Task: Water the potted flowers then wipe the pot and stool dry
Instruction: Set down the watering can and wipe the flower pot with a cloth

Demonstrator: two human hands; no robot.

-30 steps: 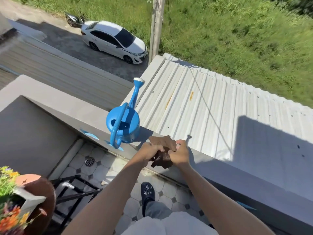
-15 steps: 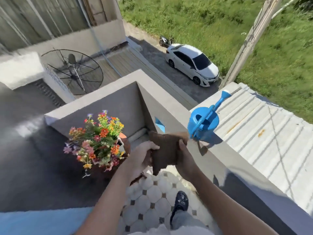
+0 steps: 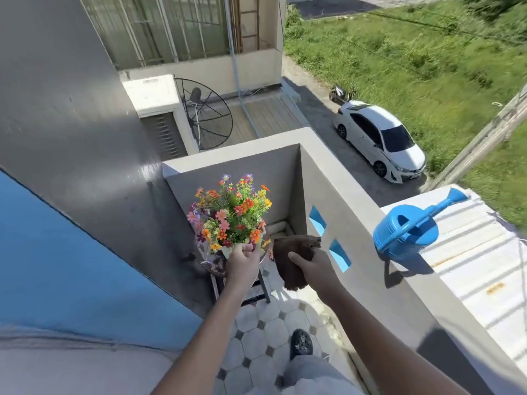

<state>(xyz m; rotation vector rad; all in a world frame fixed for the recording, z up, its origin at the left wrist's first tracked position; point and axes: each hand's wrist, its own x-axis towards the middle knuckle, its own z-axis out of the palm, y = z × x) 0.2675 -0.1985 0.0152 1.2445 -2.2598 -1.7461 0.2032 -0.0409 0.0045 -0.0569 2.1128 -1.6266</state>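
Flowers (image 3: pixel 231 216) on stool (image 3: pixel 216 265), left; watering can (image 3: pixel 407 232) on ledge (image 3: pixel 370 212), right

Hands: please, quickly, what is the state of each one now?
Left hand: fingers curled at the flower pot; whether it grips it cannot be told.
Right hand: closed, holding the brown cloth.

White car (image 3: pixel 380 139) parked below, motorbike (image 3: pixel 340 94) behind it, satellite dish (image 3: pixel 204 114), grassy field (image 3: pixel 413 52)
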